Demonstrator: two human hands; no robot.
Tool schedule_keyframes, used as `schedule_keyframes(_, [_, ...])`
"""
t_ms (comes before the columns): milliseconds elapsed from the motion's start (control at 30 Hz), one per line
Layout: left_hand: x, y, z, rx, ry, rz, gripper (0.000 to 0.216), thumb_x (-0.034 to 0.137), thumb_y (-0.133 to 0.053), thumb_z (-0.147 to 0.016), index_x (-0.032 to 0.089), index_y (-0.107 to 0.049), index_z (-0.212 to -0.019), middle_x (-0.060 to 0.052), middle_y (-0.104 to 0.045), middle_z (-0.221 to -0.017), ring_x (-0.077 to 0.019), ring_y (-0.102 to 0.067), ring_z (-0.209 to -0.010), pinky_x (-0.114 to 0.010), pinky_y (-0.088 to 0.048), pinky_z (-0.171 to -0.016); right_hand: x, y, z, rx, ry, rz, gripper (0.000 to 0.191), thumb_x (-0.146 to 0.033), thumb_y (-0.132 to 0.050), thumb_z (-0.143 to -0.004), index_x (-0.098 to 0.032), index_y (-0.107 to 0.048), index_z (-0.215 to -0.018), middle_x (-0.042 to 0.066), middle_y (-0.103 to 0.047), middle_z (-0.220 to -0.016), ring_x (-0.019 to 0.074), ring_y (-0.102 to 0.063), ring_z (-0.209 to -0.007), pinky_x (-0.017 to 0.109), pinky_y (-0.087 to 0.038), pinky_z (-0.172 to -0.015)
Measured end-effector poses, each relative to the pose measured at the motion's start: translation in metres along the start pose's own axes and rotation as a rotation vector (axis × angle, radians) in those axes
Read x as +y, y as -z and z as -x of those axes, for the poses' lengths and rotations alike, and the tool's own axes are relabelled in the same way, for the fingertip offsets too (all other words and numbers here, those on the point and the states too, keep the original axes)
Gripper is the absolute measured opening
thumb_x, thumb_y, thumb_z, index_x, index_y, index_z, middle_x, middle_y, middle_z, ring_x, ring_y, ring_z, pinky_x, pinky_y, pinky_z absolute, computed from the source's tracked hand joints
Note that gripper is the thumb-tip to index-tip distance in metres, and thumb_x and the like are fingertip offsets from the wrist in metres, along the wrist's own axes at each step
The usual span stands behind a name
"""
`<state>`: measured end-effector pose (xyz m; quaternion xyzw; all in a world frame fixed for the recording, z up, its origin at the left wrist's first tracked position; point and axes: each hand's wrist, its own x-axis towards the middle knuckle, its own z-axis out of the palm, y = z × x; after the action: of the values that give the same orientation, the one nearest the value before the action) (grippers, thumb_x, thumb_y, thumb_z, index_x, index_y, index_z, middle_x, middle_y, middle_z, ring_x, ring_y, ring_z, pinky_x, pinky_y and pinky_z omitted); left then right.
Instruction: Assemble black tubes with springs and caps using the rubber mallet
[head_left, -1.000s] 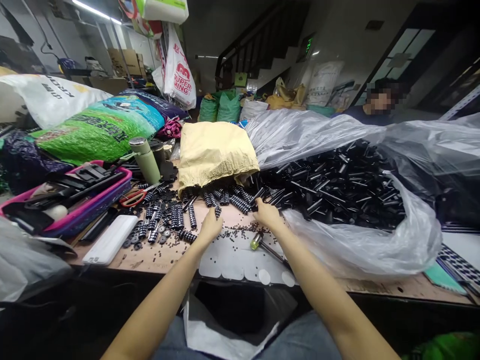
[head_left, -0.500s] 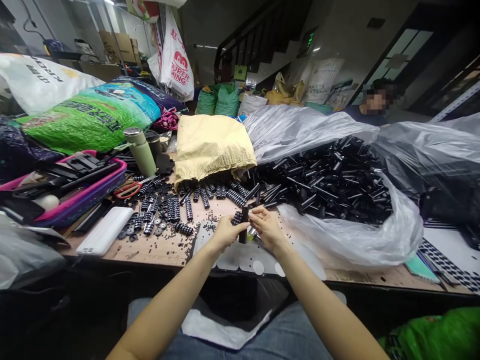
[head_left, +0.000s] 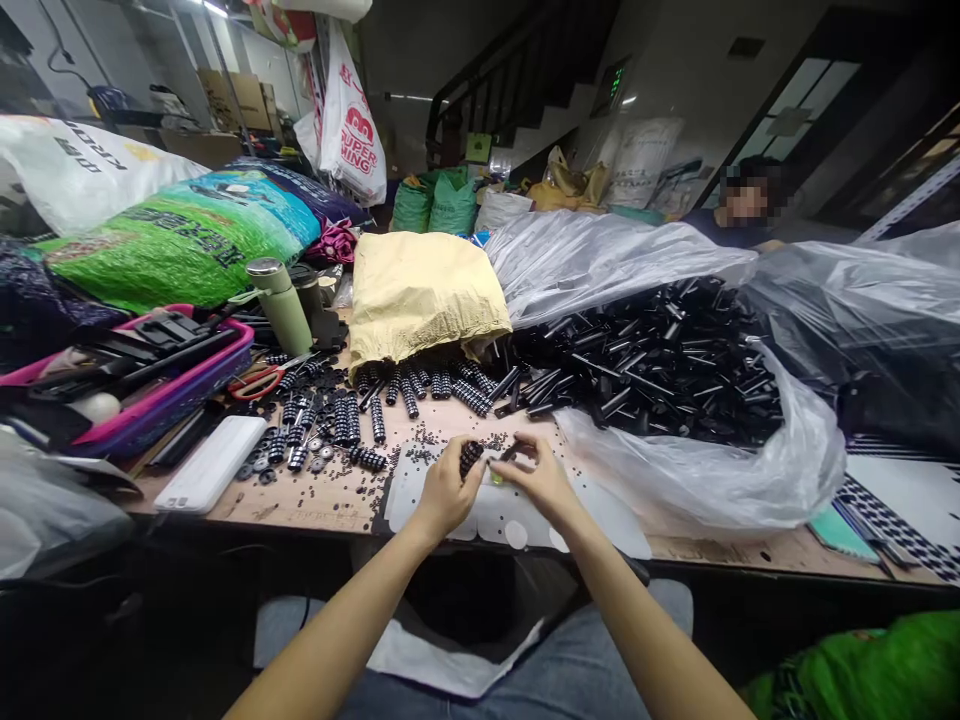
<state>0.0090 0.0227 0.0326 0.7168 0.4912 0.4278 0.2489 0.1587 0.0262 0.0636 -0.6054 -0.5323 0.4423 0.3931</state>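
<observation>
My left hand (head_left: pixel 444 490) is closed round a short ribbed black roller (head_left: pixel 470 457) over the white cut-out sheet (head_left: pixel 517 520) at the table's front edge. My right hand (head_left: pixel 536 474) pinches a thin black rod (head_left: pixel 508 453) just to the right of it, the two hands nearly touching. A yellow-green tipped tool (head_left: pixel 496 478) lies partly hidden under the hands. More ribbed rollers (head_left: pixel 352 415) lie scattered to the left, and tiny black beads dot the wood around them.
A clear plastic bag (head_left: pixel 720 470) full of black rods (head_left: pixel 652 360) fills the right side. A yellow sack (head_left: pixel 424 290) stands behind, with a green flask (head_left: pixel 281 305), red scissors (head_left: pixel 259 380), a white slab (head_left: pixel 214 462) and a pink tray (head_left: pixel 142 400) at left. Another person (head_left: pixel 739 215) sits beyond the bag.
Both hands drew back from the piles toward me, each with a part, and came together over the white sheet. The rod in my right hand has dropped from upright to low.
</observation>
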Motion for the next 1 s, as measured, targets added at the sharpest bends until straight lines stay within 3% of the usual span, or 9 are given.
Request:
schedule_keyframes(67, [-0.011,0.002,0.012,-0.041,-0.006,-0.271,0.028,0.023,-0.044,-0.082,0.016,-0.046,-0.109,-0.009,-0.055,-0.098,-0.0219,-0.051,-0.092,-0.035,-0.043,-0.075,0.008,0.007,0.008,-0.001,0.174,0.342,0.079,-0.046,-0.074,-0.044,-0.017,-0.044,-0.111,0.011,-0.046,-0.115,0.0259,-0.045,-0.109,0.041,-0.038,-0.093])
schedule_keyframes(133, [-0.022,0.005,0.026,-0.052,0.005,-0.497,0.029,0.018,-0.047,-0.079,0.015,-0.049,-0.108,-0.010,-0.055,-0.095,-0.0248,-0.050,-0.092,-0.039,-0.042,-0.075,0.017,0.008,0.020,-0.142,0.277,0.555,0.081,-0.046,-0.074,-0.044,-0.016,-0.044,-0.113,0.011,-0.047,-0.114,0.0264,-0.043,-0.109,0.041,-0.035,-0.095])
schedule_keyframes(200, [-0.028,0.011,0.038,-0.048,0.007,-0.535,0.029,0.015,-0.046,-0.079,0.016,-0.051,-0.108,-0.010,-0.055,-0.091,-0.0238,-0.051,-0.088,-0.040,-0.042,-0.075,0.026,0.002,0.030,-0.249,0.311,0.669,0.084,-0.047,-0.073,-0.044,-0.015,-0.044,-0.115,0.012,-0.047,-0.114,0.0269,-0.043,-0.110,0.041,-0.035,-0.095])
schedule_keyframes(400, [-0.020,0.030,0.031,0.142,-0.015,-0.002,0.020,0.029,-0.053,-0.079,0.018,-0.056,-0.095,-0.006,-0.056,-0.091,-0.0185,-0.052,-0.089,-0.033,-0.043,-0.079,0.043,-0.028,0.042,-0.161,0.335,0.868,0.098,-0.052,-0.073,-0.043,-0.011,-0.037,-0.124,0.016,-0.042,-0.123,0.0323,-0.036,-0.115,0.045,-0.031,-0.096])
schedule_keyframes(533, [-0.015,0.016,0.011,0.160,0.139,0.310,0.027,0.037,-0.048,-0.081,0.019,-0.054,-0.101,-0.005,-0.057,-0.088,-0.0162,-0.054,-0.085,-0.030,-0.043,-0.077,0.049,-0.031,0.047,-0.135,0.343,0.914,0.106,-0.047,-0.076,-0.039,-0.016,-0.031,-0.130,0.015,-0.038,-0.129,0.0338,-0.033,-0.118,0.047,-0.029,-0.096])
schedule_keyframes(633, [-0.013,0.002,0.002,0.169,0.320,0.628,0.038,0.045,-0.038,-0.084,0.020,-0.045,-0.112,0.000,-0.052,-0.071,-0.0107,-0.051,-0.061,-0.022,-0.043,-0.057,0.051,-0.022,0.050,-0.115,0.379,0.839,0.106,-0.046,-0.074,-0.045,-0.017,-0.023,-0.133,0.014,-0.034,-0.132,0.0308,-0.031,-0.122,0.045,-0.029,-0.099])
schedule_keyframes(733, [-0.006,-0.001,-0.001,0.111,0.488,0.888,0.044,0.052,-0.038,-0.081,0.018,-0.046,-0.108,0.004,-0.044,-0.060,-0.0057,-0.037,-0.040,-0.017,-0.030,-0.036,0.046,-0.010,0.050,-0.147,0.472,0.719,0.110,-0.048,-0.072,-0.050,-0.015,-0.012,-0.136,0.016,-0.029,-0.135,0.0287,-0.028,-0.125,0.044,-0.028,-0.101])
schedule_keyframes(833, [0.004,0.004,0.000,-0.012,0.608,0.999,0.045,0.052,-0.047,-0.077,0.016,-0.050,-0.104,0.007,-0.038,-0.049,-0.0038,-0.029,-0.031,-0.015,-0.019,-0.028,0.034,-0.004,0.048,-0.183,0.568,0.618,0.110,-0.053,-0.070,-0.050,-0.016,-0.011,-0.135,0.016,-0.028,-0.135,0.0293,-0.027,-0.125,0.045,-0.028,-0.102])
schedule_keyframes(1000, [0.020,0.009,0.005,-0.062,0.733,1.062,0.040,0.046,-0.052,-0.072,0.013,-0.055,-0.096,0.005,-0.045,-0.046,-0.0061,-0.039,-0.031,-0.015,-0.026,-0.029,0.014,-0.012,0.039,-0.209,0.714,0.483,0.108,-0.050,-0.072,-0.050,-0.017,-0.013,-0.133,0.016,-0.028,-0.135,0.0283,-0.026,-0.126,0.044,-0.027,-0.104])
